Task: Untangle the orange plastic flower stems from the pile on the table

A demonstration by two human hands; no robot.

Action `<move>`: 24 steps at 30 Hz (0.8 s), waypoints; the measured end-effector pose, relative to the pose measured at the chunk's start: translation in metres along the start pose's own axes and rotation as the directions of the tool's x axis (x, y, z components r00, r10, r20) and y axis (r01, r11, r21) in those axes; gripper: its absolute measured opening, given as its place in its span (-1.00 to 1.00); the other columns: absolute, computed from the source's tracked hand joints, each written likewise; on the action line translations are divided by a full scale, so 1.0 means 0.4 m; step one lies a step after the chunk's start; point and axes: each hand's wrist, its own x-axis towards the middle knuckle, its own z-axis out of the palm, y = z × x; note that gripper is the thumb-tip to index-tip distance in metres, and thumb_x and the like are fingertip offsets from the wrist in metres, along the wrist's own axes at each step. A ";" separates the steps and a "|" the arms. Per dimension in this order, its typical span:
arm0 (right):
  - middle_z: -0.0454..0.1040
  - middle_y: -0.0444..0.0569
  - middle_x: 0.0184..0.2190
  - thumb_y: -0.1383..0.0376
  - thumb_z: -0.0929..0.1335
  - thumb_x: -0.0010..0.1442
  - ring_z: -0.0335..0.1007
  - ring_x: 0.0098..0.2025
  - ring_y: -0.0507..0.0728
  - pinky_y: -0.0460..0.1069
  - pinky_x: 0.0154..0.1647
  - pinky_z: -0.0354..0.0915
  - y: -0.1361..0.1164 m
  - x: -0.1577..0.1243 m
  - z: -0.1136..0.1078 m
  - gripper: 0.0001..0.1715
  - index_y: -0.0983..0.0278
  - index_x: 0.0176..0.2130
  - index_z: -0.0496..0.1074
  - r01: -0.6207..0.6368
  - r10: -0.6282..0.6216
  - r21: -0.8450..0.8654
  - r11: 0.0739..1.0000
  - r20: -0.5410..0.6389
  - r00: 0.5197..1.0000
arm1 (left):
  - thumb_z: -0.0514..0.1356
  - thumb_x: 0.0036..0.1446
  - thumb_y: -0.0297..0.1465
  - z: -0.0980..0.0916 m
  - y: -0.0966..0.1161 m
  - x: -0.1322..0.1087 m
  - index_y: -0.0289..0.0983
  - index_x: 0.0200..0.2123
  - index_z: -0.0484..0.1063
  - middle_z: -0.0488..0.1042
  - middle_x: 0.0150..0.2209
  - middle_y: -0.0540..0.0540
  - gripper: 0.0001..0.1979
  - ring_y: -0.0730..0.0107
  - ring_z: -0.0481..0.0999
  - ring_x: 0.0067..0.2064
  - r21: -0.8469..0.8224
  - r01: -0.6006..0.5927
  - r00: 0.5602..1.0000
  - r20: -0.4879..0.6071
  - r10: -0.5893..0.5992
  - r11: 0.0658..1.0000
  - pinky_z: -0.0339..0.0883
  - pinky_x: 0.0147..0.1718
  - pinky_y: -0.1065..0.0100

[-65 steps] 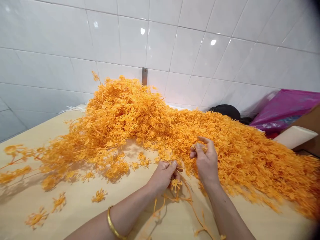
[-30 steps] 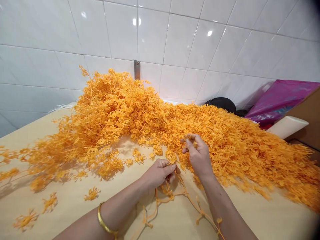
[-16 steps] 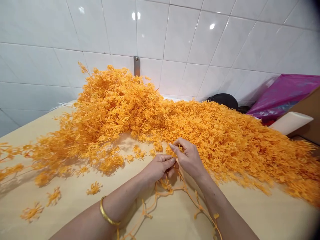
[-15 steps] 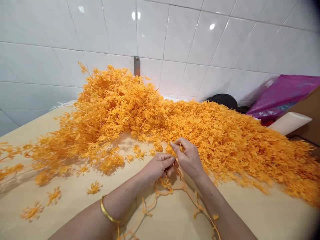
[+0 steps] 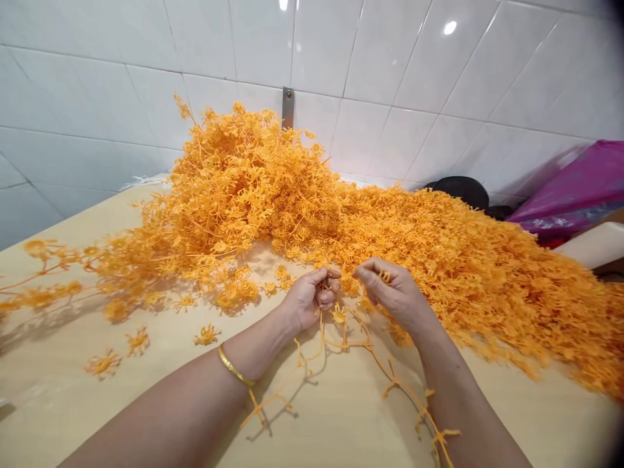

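The left hand [image 5: 312, 296] grips a thin, branching orange plastic stem [image 5: 369, 346] that trails toward the near side of the pale, smooth bench [image 5: 341, 416]. Just to the right, the right hand [image 5: 397, 290] clasps a small, spidery orange plastic piece [image 5: 385, 277].

Orange sprigs [image 5: 253, 188], gold bangle [image 5: 233, 368], whitish wall tiles [image 5: 319, 58].
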 end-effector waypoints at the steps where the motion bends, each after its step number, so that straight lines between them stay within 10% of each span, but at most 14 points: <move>1: 0.19 -0.21 -0.64 0.15 0.28 0.04 0.06 -0.60 -0.06 -0.14 -0.58 0.04 -0.005 -0.002 0.002 -0.75 0.30 -0.47 0.34 -0.016 0.024 -0.064 0.998 0.118 0.993 | -0.04 0.08 -0.42 -0.001 0.000 0.001 -0.36 -0.45 0.28 0.25 -0.65 0.04 -0.83 0.70 0.04 -0.76 -0.018 -0.002 1.000 -0.005 0.002 1.000 -0.15 -0.77 0.57; 7: 0.28 -0.18 -0.54 0.24 0.31 0.01 0.15 -0.47 -0.03 -0.12 -0.45 0.07 -0.011 -0.005 0.020 -0.83 0.31 -0.48 0.36 0.022 0.047 -0.180 0.983 0.370 0.928 | 0.02 0.06 -0.34 0.004 -0.001 -0.003 -0.36 -0.43 0.31 0.28 -0.61 0.02 -0.81 0.64 0.19 -0.68 -0.017 -0.048 0.999 -0.001 0.048 0.999 0.06 -0.70 0.55; 13: 0.17 -0.21 -0.60 0.24 0.24 0.08 0.08 -0.52 -0.05 -0.13 -0.49 0.03 -0.002 0.001 0.002 -0.76 0.30 -0.55 0.21 0.066 -0.071 -0.213 0.975 -0.016 0.997 | 0.18 -0.09 -0.22 0.016 -0.003 -0.018 -0.37 -0.38 0.36 0.38 -0.47 -0.07 -0.70 0.53 0.37 -0.49 0.231 -0.177 0.984 0.069 0.165 0.957 0.23 -0.52 0.48; 19: 0.18 -0.20 -0.61 0.26 0.26 0.04 0.08 -0.53 -0.04 -0.13 -0.49 0.04 0.000 0.003 0.000 -0.80 0.29 -0.55 0.22 0.065 -0.100 -0.239 0.969 -0.136 0.986 | 0.25 -0.19 -0.36 0.024 -0.020 -0.033 -0.37 -0.41 0.41 0.42 -0.54 -0.08 -0.76 0.53 0.35 -0.57 0.636 -0.081 0.983 0.179 -0.045 0.768 0.16 -0.60 0.49; 24: 0.08 -0.24 -0.66 0.20 0.26 0.06 -0.05 -0.61 -0.06 -0.13 -0.57 -0.03 0.013 0.003 -0.006 -0.74 0.28 -0.56 0.20 0.033 -0.082 -0.114 0.993 -0.456 0.886 | 0.19 -0.14 -0.39 0.029 -0.015 -0.037 -0.41 -0.51 0.44 0.38 -0.66 -0.05 -0.84 0.60 0.25 -0.68 0.733 -0.038 0.961 0.214 -0.177 0.679 0.10 -0.67 0.51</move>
